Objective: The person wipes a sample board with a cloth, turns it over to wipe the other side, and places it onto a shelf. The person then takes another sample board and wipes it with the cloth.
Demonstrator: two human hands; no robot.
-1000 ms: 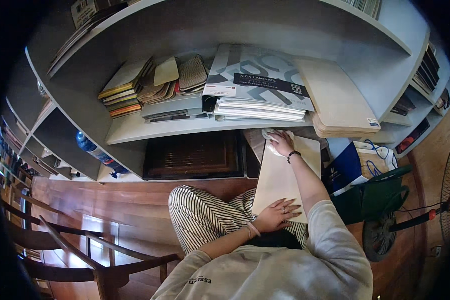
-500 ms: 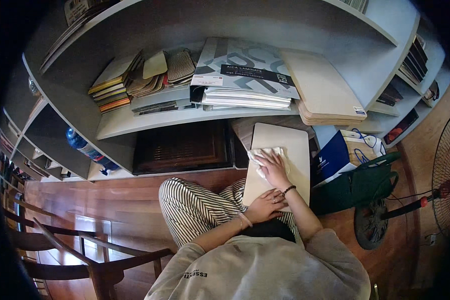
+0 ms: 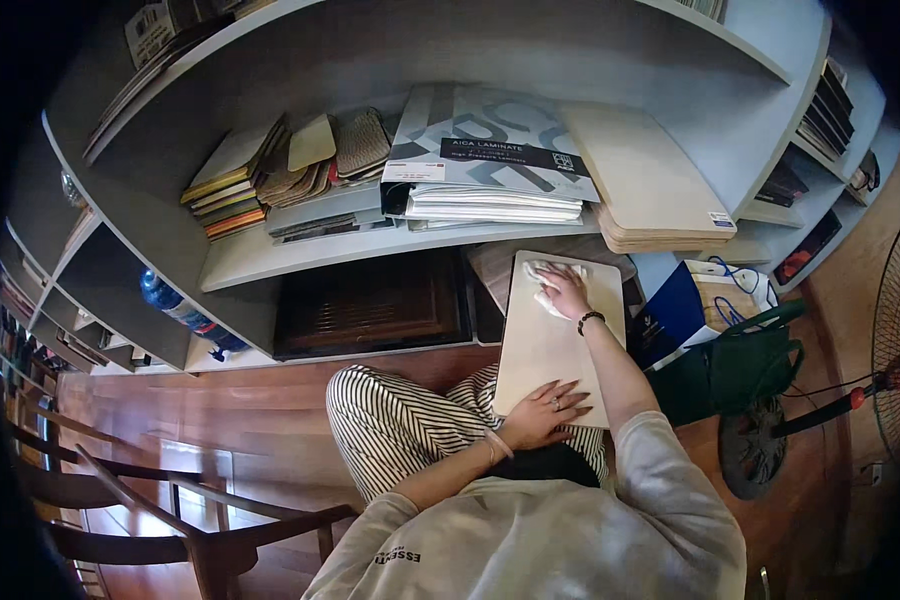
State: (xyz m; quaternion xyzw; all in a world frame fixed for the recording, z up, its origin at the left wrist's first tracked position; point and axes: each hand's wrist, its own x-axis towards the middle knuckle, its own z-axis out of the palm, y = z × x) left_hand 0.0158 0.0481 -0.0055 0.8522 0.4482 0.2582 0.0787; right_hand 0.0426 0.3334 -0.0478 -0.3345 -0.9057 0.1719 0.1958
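A cream-coloured flat board [image 3: 545,350] with rounded corners lies across my lap, its far end reaching toward the shelf. Close to the board's far edge, my right hand [image 3: 567,292] presses a crumpled white cloth [image 3: 546,272] against the surface, with part of the cloth sticking out past the fingers. My left hand [image 3: 542,416] rests on the near end of the board, fingers stretched out and apart, holding nothing.
Ahead, a grey shelf [image 3: 320,248] carries a thick binder [image 3: 470,145], stacked sample boards [image 3: 645,180] and books. A blue bottle [image 3: 175,300] stands left. Right are a blue-white paper bag [image 3: 675,310], a green bag [image 3: 735,365] and a fan [image 3: 895,370]. A wooden chair [image 3: 210,540] stands behind left.
My right hand has slid the cloth farther away, up to the board's far end, and the arm is straighter. My left hand stays at the near end, its fingers more spread.
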